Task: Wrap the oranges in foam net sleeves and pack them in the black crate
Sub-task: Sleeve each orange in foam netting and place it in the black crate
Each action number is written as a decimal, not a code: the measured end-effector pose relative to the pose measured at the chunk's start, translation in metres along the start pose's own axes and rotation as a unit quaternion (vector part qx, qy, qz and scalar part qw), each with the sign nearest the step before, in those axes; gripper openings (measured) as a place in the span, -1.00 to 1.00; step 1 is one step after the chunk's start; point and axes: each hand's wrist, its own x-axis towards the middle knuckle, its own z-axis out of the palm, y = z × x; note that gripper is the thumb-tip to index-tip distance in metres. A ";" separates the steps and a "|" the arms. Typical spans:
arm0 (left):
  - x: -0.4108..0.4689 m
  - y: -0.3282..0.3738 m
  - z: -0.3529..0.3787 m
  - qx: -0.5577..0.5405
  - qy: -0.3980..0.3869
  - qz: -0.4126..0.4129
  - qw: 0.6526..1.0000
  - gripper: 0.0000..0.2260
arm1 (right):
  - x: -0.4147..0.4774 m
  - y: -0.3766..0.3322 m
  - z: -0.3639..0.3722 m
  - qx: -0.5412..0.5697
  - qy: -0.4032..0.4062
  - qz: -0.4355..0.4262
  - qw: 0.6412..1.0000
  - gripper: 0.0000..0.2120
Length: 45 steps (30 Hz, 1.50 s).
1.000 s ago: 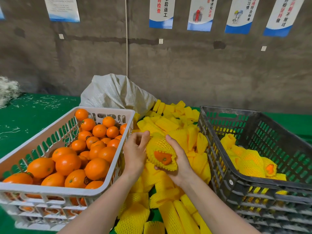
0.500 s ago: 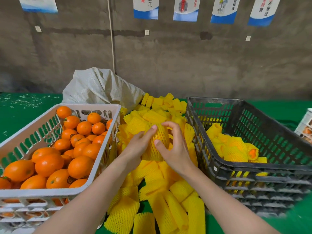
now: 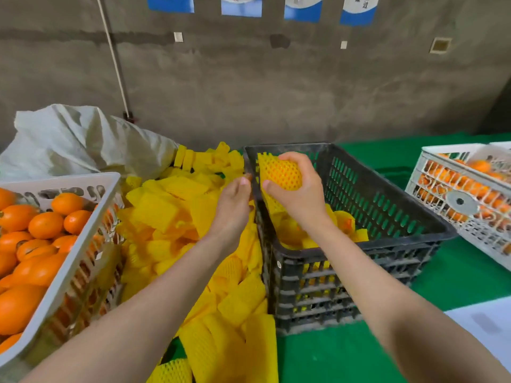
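Observation:
My right hand (image 3: 300,189) grips a wrapped orange (image 3: 279,171) in a yellow foam net sleeve, held above the left side of the black crate (image 3: 401,233). Several wrapped oranges (image 3: 343,221) lie inside that crate. My left hand (image 3: 233,207) hovers just left of the crate's rim with fingers relaxed, holding nothing. A pile of yellow foam sleeves (image 3: 171,214) covers the table between the crates. The white crate (image 3: 91,217) at the left holds several bare oranges (image 3: 45,225).
A white sack (image 3: 77,142) lies behind the sleeve pile against the concrete wall. A second white crate of oranges (image 3: 467,200) stands at the far right. The table has a green cover (image 3: 345,352). A white sheet (image 3: 486,324) shows at the lower right.
My right hand has carried the wrapped orange rightward from over the sleeve pile to above the black crate. My left hand has let go of it. The view has swung right.

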 end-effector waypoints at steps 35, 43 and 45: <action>0.002 -0.005 -0.108 0.357 -0.097 0.083 0.926 -0.80 | -0.009 0.001 0.045 -0.169 -0.159 -0.178 0.956 -0.84; -0.032 -0.002 -0.211 0.276 0.021 0.027 0.961 -0.89 | -0.102 0.034 0.155 -0.309 -0.519 -0.118 0.788 -0.70; -0.041 -0.005 -0.225 0.279 0.024 0.023 0.960 -0.89 | -0.119 0.048 0.171 -0.350 -0.576 -0.116 0.730 -0.68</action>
